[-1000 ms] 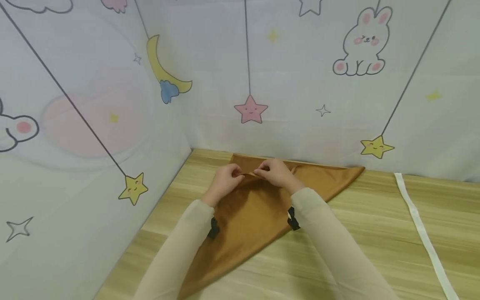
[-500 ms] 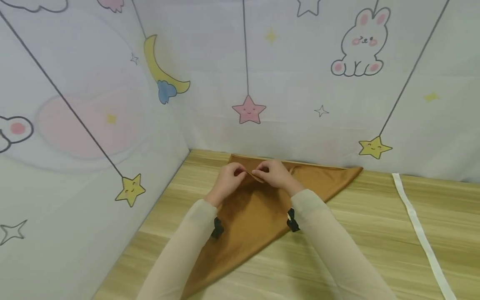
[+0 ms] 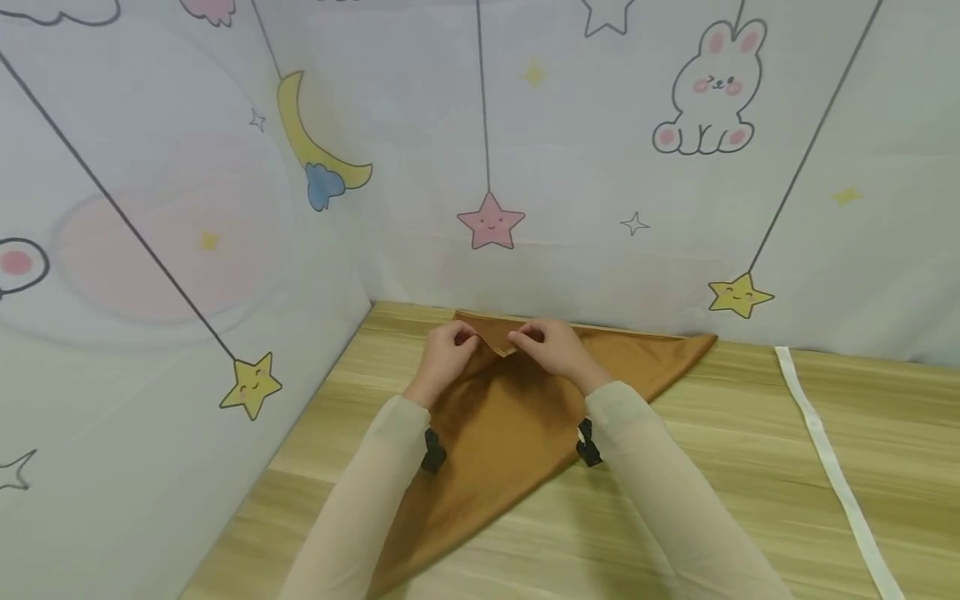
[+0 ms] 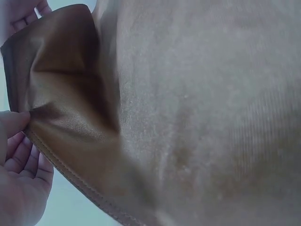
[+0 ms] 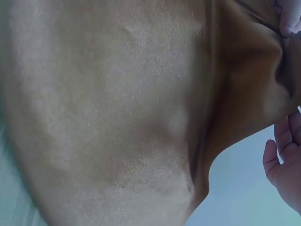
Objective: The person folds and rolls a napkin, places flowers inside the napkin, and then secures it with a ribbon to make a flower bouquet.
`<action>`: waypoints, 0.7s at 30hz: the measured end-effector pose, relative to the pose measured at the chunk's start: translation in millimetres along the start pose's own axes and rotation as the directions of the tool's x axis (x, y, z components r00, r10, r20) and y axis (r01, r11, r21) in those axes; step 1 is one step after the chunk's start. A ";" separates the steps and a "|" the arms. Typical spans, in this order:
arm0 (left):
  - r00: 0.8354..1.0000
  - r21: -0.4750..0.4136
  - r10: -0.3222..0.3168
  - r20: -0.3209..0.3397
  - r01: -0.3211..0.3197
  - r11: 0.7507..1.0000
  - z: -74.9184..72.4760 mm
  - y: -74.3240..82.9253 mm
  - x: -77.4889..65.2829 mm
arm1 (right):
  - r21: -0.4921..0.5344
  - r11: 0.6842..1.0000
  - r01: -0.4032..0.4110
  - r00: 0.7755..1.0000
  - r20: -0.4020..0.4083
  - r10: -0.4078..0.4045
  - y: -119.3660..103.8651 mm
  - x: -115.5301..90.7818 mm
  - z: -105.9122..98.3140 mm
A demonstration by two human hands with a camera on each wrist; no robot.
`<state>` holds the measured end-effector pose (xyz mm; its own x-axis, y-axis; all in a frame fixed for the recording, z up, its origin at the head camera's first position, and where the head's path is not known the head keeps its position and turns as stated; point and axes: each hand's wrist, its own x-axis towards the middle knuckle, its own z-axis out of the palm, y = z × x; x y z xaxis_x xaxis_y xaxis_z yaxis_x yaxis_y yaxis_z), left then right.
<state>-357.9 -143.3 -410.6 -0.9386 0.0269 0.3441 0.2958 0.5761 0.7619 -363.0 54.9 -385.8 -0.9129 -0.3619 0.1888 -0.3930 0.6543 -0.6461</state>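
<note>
A brown satiny cloth [image 3: 510, 442], folded into a rough triangle, lies on the wood-grain table. Near its far corner my left hand [image 3: 444, 358] pinches an upper layer's edge between thumb and fingers; the left wrist view shows the thumb [image 4: 16, 123] on the stitched hem [image 4: 70, 176]. My right hand [image 3: 555, 350] pinches the same raised edge a short way to the right. Between both hands the edge sags in a small dip. In the right wrist view, creased cloth [image 5: 254, 70] covers part of the fingers of the right hand [image 5: 287, 174].
A white strip [image 3: 832, 458] runs along the wood-grain table [image 3: 712, 467] on the right. Pale printed fabric walls [image 3: 420, 125] stand directly behind the cloth and on the left. Dark pieces [image 3: 589, 443] hang under both wrists.
The lifted edge between my hands has gone from nearly straight to sagging. The gap between the hands has widened slightly. The head view has turned a little to the right.
</note>
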 end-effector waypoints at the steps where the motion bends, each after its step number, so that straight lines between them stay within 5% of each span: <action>1: 1.000 0.002 -0.003 -0.004 0.003 1.000 -0.3 -0.6 0.2 | 0.002 1.000 -0.005 1.000 -0.006 0.005 1.0 0.1 -0.2; 21: 0.994 0.020 -0.084 -0.069 0.086 0.996 -9.8 -12.9 9.8 | 0.033 0.999 -0.036 0.996 -0.082 0.039 11.1 -6.2 -9.9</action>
<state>-369.2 -158.5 -411.6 -0.9455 -0.0784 0.3160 0.2108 0.5925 0.7775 -362.8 71.0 -386.8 -0.9334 -0.2809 0.2235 -0.3560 0.6450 -0.6762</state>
